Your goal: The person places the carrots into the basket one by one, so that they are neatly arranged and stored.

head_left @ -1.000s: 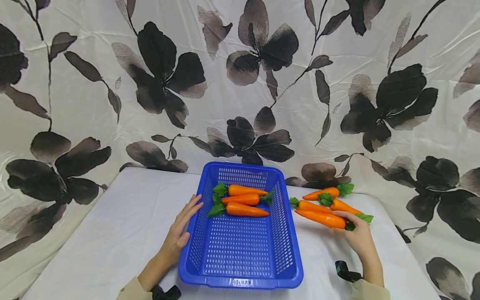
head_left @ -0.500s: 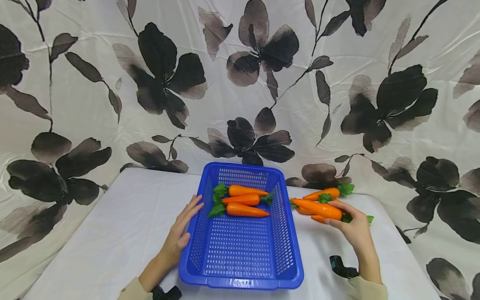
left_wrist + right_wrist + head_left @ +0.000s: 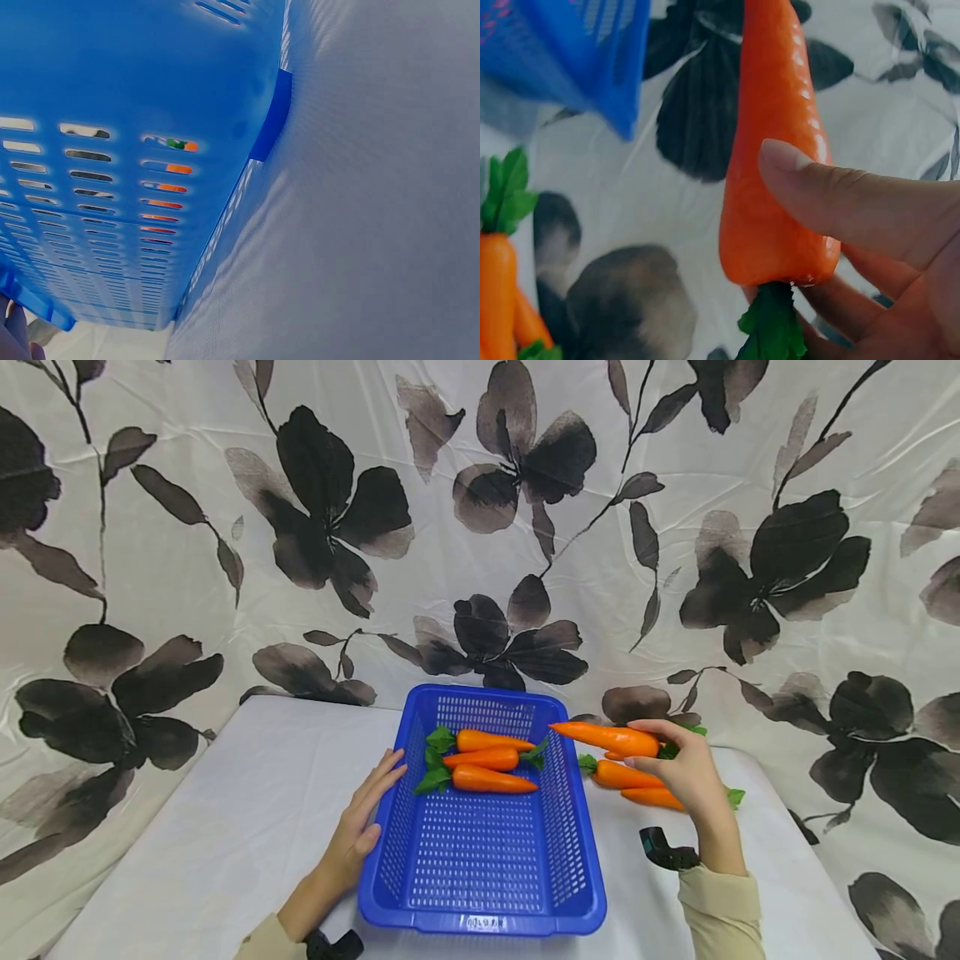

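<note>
My right hand pinches an orange carrot near its leafy end, thumb on one side and fingers behind. The carrot's tip points left and overlaps the right rim of the blue basket in the head view. In the right wrist view the held carrot shows its green leaves below the thumb. My left hand rests along the basket's left side with its fingers straight. Inside the basket, toward the far end, lie three carrots side by side.
Right of the basket, more carrots lie on the white-covered table, partly hidden by my right hand. A floral cloth hangs behind the table. The basket's slotted wall fills much of the left wrist view.
My right hand has lifted the carrot off the group on the table and moved it up and left to the basket's rim. The left hand and basket stay in place.
</note>
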A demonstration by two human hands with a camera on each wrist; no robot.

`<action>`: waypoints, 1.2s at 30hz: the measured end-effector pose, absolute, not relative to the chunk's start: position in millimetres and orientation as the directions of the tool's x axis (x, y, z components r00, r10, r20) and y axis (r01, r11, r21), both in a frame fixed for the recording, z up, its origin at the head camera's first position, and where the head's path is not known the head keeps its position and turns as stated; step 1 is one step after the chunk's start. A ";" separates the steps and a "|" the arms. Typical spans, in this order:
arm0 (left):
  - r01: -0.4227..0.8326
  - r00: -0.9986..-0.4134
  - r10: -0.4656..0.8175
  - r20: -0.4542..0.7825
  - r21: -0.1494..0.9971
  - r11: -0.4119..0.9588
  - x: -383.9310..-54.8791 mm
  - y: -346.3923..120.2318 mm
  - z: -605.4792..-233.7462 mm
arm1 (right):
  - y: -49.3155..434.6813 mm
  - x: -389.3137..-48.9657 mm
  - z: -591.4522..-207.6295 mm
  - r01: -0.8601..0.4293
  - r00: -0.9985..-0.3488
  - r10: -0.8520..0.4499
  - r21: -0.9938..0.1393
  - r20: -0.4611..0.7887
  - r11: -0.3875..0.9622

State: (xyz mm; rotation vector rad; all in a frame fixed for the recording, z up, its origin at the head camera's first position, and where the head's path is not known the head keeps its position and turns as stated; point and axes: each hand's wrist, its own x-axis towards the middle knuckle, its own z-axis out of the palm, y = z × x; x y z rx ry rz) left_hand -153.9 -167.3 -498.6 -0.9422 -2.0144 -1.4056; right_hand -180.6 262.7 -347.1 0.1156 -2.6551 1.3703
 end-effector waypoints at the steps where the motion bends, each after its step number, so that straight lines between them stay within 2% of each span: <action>1: 0.774 -0.633 0.252 0.732 0.592 0.224 -153.7 -167.4 -498.5 | 259.2 -182.1 -343.7 -0.142 -0.986 -0.008 -0.800 0.169 0.584; 11: 0.764 -0.646 0.252 0.721 0.605 0.225 -152.5 -167.6 -497.5 | 211.7 -198.4 -318.2 -0.164 -0.986 -0.085 -0.762 0.142 0.627; 18: 0.772 -0.635 0.254 0.730 0.596 0.220 -153.4 -167.4 -498.2 | 172.9 -209.1 -311.9 -0.174 -0.984 -0.152 -0.676 0.092 0.716; 24: 0.773 -0.634 0.253 0.731 0.597 0.214 -153.6 -167.0 -498.3 | 144.3 -216.6 -319.9 -0.201 -0.977 -0.203 -0.605 0.067 0.770; 36: 0.769 -0.640 0.252 0.726 0.598 0.226 -153.3 -167.5 -498.3 | 106.9 -219.4 -345.2 -0.135 -0.974 -0.206 -0.498 -0.090 0.857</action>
